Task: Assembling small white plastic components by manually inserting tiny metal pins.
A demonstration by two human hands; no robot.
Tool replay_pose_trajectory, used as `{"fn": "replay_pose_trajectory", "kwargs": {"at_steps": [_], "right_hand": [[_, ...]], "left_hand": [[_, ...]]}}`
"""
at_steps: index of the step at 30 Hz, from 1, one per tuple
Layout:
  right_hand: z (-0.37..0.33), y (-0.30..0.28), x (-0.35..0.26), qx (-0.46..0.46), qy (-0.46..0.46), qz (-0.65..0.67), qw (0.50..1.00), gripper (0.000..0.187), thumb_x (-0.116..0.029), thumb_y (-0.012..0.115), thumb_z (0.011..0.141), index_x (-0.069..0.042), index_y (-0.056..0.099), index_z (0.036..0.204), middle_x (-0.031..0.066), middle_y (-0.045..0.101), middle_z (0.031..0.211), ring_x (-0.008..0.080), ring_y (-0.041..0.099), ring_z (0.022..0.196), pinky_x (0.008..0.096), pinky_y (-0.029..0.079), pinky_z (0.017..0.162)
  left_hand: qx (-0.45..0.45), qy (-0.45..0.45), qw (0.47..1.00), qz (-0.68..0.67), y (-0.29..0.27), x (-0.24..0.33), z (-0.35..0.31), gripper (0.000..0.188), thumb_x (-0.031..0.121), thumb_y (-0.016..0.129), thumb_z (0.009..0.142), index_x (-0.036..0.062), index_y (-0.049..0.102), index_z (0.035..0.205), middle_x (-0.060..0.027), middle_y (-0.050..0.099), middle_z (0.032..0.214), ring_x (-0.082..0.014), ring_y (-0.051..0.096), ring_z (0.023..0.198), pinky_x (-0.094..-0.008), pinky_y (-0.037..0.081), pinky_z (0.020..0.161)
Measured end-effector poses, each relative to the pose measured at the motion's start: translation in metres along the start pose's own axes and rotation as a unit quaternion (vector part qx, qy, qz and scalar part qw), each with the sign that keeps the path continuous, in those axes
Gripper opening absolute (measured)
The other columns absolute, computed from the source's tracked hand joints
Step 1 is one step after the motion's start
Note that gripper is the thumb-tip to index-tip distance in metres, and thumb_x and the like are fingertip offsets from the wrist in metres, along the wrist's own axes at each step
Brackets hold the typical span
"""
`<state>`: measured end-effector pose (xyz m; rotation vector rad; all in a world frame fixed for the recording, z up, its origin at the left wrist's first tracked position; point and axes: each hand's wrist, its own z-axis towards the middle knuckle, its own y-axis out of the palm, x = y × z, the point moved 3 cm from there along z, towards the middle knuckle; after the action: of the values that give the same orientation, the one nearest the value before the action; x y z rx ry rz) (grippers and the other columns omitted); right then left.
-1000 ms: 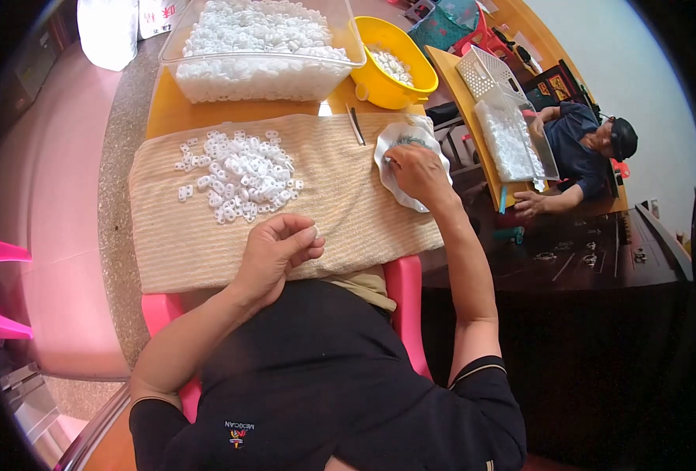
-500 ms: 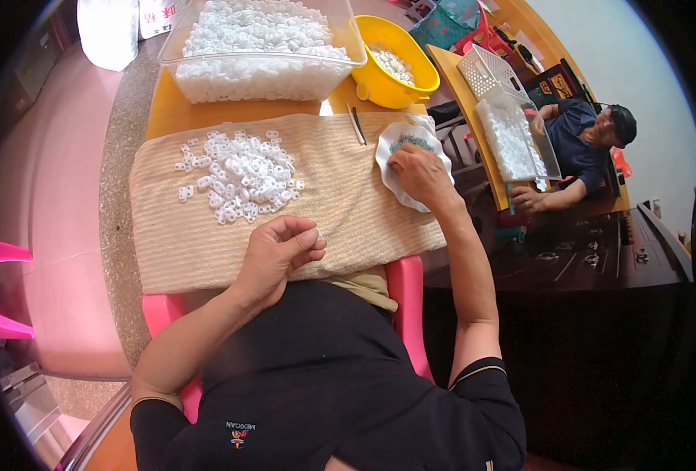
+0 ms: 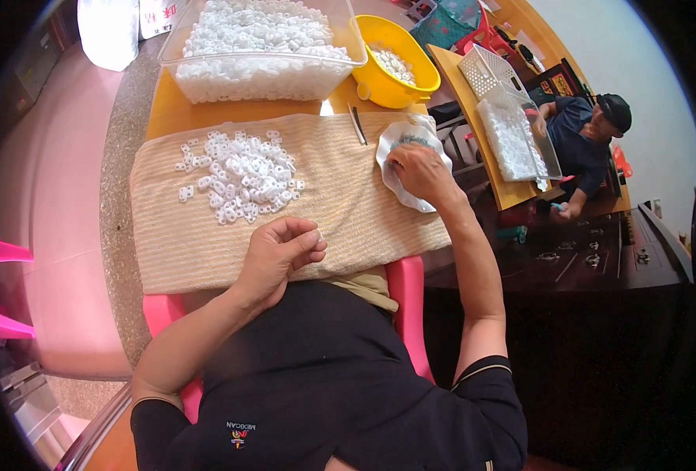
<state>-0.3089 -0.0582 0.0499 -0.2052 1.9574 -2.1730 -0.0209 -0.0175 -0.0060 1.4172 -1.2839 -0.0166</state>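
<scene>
- While our left hand (image 3: 277, 253) waits over the near part of the beige striped towel (image 3: 183, 255), our right hand (image 3: 421, 173) remains at the white, wavy-rimmed dish (image 3: 412, 201).
- Over the last second, that right hand has barely shifted; mainly its forearm (image 3: 476, 255) has swung slightly outward. We judge that the work stands at the dish, with its small grey-green contents (image 3: 413, 140) being fingered.
- Our right fingertips dip over those contents, bent and turned away, so we cannot tell whether they pinch anything.
- Our left thumb and forefinger are pressed together, unchanged; a pale speck shows there, perhaps a small part, though it is too tiny to be sure.
- Our loose pile of white plastic two-holed pieces (image 3: 242, 179) lies on the towel, left of the dish, undisturbed.
- Across at the other table, a co-worker's hand (image 3: 572, 210) has moved away from the table edge, which seems not to affect our work.
</scene>
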Motion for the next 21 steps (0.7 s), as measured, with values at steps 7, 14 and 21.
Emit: {"fn": "replay_pose_trajectory", "kwargs": {"at_steps": [7, 14, 21], "right_hand": [[0.000, -0.004, -0.005, 0.049, 0.018, 0.042, 0.998, 0.010, -0.005, 0.059, 0.079, -0.002, 0.064, 0.086, 0.0160, 0.065, 0.085, 0.0340, 0.062, 0.081, 0.0407, 0.049, 0.075], [-0.005, -0.006, 0.004, 0.146, 0.027, 0.095, 0.984, 0.017, 0.001, 0.061, 0.078, -0.002, 0.062, 0.095, 0.0144, 0.063, 0.083, 0.0303, 0.063, 0.076, 0.0360, 0.051, 0.068], [-0.024, -0.001, 0.008, 0.221, 0.095, 0.278, 0.930, 0.021, 0.001, 0.064, 0.083, 0.000, 0.062, 0.104, 0.0038, 0.063, 0.082, 0.0110, 0.059, 0.071, 0.0253, 0.049, 0.061]], "left_hand": [[0.003, -0.002, 1.000, 0.003, 0.000, 0.000, 0.000, 0.012, 0.006, 0.064, 0.088, 0.0029, 0.059, 0.098, -0.0076, 0.065, 0.086, -0.0149, 0.066, 0.076, -0.0271, 0.058, 0.071], [0.009, -0.003, 1.000, 0.012, -0.001, 0.001, 0.002, 0.012, 0.007, 0.064, 0.088, 0.0029, 0.059, 0.099, -0.0074, 0.065, 0.087, -0.0148, 0.066, 0.077, -0.0267, 0.058, 0.072], [0.008, -0.008, 1.000, 0.012, 0.000, 0.000, 0.000, 0.011, 0.007, 0.064, 0.089, 0.0030, 0.059, 0.098, -0.0070, 0.065, 0.087, -0.0145, 0.066, 0.078, -0.0267, 0.057, 0.072]]}}
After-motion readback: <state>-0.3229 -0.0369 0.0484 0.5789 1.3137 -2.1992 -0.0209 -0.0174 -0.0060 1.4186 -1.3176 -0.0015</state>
